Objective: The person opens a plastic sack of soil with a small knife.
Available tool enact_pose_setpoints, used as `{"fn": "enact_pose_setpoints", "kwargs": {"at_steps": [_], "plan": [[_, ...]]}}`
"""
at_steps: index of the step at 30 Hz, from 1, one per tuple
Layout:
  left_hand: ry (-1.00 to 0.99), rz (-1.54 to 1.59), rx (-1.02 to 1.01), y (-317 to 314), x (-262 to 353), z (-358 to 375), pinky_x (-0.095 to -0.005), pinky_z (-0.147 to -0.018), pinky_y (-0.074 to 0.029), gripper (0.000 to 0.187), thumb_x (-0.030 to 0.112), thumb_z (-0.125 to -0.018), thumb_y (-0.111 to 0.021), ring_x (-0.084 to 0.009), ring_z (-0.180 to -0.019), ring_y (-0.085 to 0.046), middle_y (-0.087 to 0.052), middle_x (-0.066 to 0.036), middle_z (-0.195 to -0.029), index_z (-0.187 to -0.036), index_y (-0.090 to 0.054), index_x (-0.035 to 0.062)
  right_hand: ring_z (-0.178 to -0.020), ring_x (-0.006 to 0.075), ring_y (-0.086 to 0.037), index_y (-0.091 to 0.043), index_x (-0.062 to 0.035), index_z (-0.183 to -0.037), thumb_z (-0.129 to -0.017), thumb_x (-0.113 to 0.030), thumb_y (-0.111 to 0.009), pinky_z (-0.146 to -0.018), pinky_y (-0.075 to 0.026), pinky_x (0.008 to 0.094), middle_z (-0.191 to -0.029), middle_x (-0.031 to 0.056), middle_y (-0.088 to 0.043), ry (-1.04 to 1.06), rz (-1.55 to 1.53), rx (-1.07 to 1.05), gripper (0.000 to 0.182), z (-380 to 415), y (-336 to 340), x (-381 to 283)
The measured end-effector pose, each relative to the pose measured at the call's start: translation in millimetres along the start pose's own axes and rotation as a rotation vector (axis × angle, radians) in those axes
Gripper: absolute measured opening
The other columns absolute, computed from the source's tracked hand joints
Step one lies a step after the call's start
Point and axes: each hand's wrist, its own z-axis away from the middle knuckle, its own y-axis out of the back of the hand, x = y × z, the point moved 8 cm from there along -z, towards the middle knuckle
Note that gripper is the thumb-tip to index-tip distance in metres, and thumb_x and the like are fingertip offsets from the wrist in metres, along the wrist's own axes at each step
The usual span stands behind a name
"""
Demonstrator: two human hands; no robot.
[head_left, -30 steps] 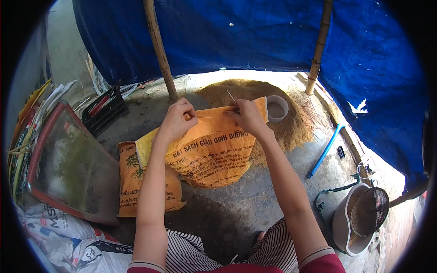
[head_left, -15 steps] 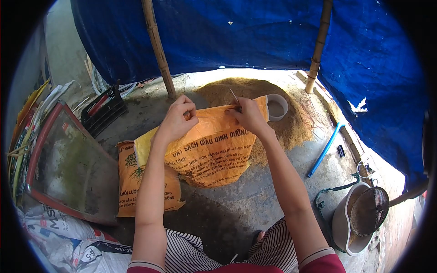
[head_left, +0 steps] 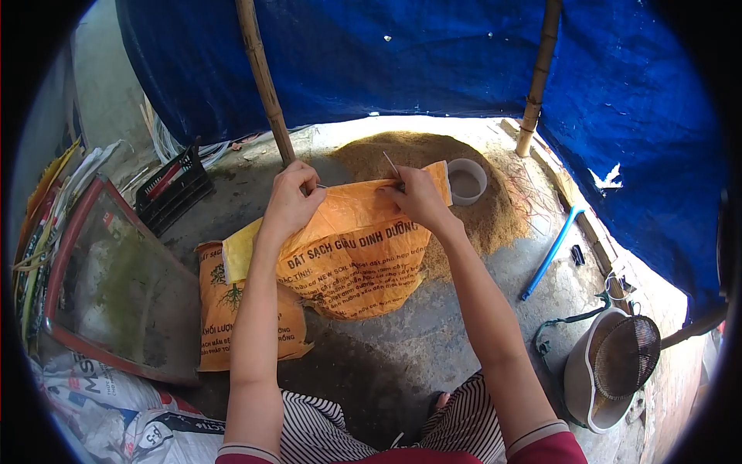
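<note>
A printed orange sack (head_left: 355,251) hangs between my hands, its top part folded over and the yellow side to the left. At the left end of its top edge, my left hand (head_left: 292,197) is closed in a pinch on the sack, with the fingertips partly hidden. My right hand (head_left: 421,199) is closed near the right end of that edge. A thin, pale needle-like stick (head_left: 391,163) pokes up from its fingers. Behind and left of the held sack, a filled orange sack (head_left: 251,332) stands on the floor.
A heap of brown grain-like material (head_left: 502,209) holds a white round tub (head_left: 467,179). To the right are a blue tube (head_left: 550,259) and a grey bucket (head_left: 587,371) with a mesh sieve (head_left: 627,357). A black crate (head_left: 174,193) and red-framed panel (head_left: 116,286) stand left.
My left hand has shifted slightly left and up along the sack's top edge. The right hand and sack have moved a little left, and the folded top looks tauter.
</note>
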Motion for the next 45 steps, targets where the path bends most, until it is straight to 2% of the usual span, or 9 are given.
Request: {"fn": "enact_pose_setpoints", "kwargs": {"at_steps": [5,9,13,19,21,29,38,40,45], "plan": [[0.071,-0.178,-0.193,-6,-17,1,-0.0283,-0.060,-0.046,0.016,0.006,-0.073,-0.065,-0.0183,-0.082,-0.057,-0.056,-0.007,-0.083,-0.085,-0.056,-0.0009,-0.061,0.0249,-0.063,-0.062,0.0068,-0.089,-0.080,-0.004,-0.064,-0.057,-0.046,0.0357,-0.075,0.0193,-0.065,-0.057,-0.015,-0.008,0.014,2,3,-2],[0.025,-0.257,-0.118,6,18,5,-0.0358,-0.089,-0.046,0.049,0.022,-0.073,-0.074,-0.0248,-0.108,-0.052,-0.058,-0.010,-0.106,-0.115,-0.052,0.0095,-0.055,0.0107,-0.061,-0.062,0.0053,-0.099,-0.085,-0.008,-0.064,-0.048,-0.046,0.0258,-0.074,0.0095,-0.065,-0.157,-0.032,-0.071,0.019,3,5,0],[-0.091,-0.407,-0.159,-37,39,5,-0.0413,-0.104,-0.036,0.067,0.029,-0.072,-0.076,-0.0289,-0.117,-0.049,-0.057,-0.011,-0.120,-0.129,-0.046,0.0147,-0.057,0.0194,-0.065,-0.061,0.0093,-0.096,-0.083,-0.001,-0.061,-0.051,-0.049,0.0298,-0.078,0.0163,-0.067,-0.084,-0.020,-0.108,0.017,4,3,-13],[0.006,-0.344,-0.176,-53,12,1,-0.0398,-0.090,-0.041,0.035,0.021,-0.074,-0.074,-0.0308,-0.094,-0.060,-0.066,-0.015,-0.092,-0.104,-0.066,0.0052,-0.061,0.0229,-0.065,-0.056,0.0083,-0.112,-0.082,-0.003,-0.064,-0.054,-0.054,0.0310,-0.103,0.0197,-0.058,0.028,0.069,0.059,0.032,9,44,-5],[0.006,-0.330,-0.182,-51,6,-1,-0.0407,-0.085,-0.043,0.026,0.019,-0.075,-0.074,-0.0281,-0.085,-0.062,-0.067,-0.015,-0.085,-0.096,-0.070,0.0049,-0.062,0.0236,-0.065,-0.053,0.0077,-0.117,-0.082,-0.006,-0.066,-0.055,-0.055,0.0310,-0.112,0.0210,-0.050,-0.170,0.113,0.143,0.040,14,67,8],[0.218,-0.143,-0.323,-58,-13,-3,-0.0424,-0.091,-0.044,0.025,0.022,-0.079,-0.071,-0.0294,-0.092,-0.064,-0.069,-0.013,-0.092,-0.097,-0.069,0.0047,-0.050,0.0087,-0.055,-0.061,0.0018,-0.097,-0.085,-0.016,-0.069,-0.047,-0.046,0.0229,-0.065,0.0037,-0.060,-0.467,-0.372,0.007,0.024,17,52,87],[0.220,-0.343,-0.226,-56,-13,-1,-0.0444,-0.093,-0.041,0.031,0.028,-0.078,-0.071,-0.0281,-0.103,-0.056,-0.064,-0.011,-0.101,-0.101,-0.068,0.0079,-0.055,0.0132,-0.062,-0.061,0.0063,-0.100,-0.085,-0.008,-0.064,-0.050,-0.050,0.0270,-0.081,0.0109,-0.066,-0.329,-0.212,0.329,0.022,17,68,61],[0.206,-0.331,-0.238,-56,-7,-1,-0.0440,-0.094,-0.039,0.036,0.029,-0.077,-0.072,-0.0287,-0.105,-0.053,-0.062,-0.011,-0.103,-0.106,-0.066,0.0094,-0.057,0.0188,-0.063,-0.060,0.0047,-0.106,-0.083,-0.007,-0.063,-0.056,-0.051,0.0308,-0.099,0.0156,-0.065,-0.034,-0.046,0.408,0.026,13,71,5],[0.085,-0.252,-0.287,-48,-7,6,-0.0441,-0.100,-0.033,0.054,0.032,-0.071,-0.077,-0.0312,-0.112,-0.049,-0.060,-0.013,-0.109,-0.118,-0.059,0.0112,-0.080,0.0305,-0.063,-0.060,0.0025,-0.108,-0.081,-0.007,-0.064,-0.074,-0.049,0.0387,-0.102,0.0192,-0.060,0.188,0.136,0.088,0.029,10,-5,-47]]}}
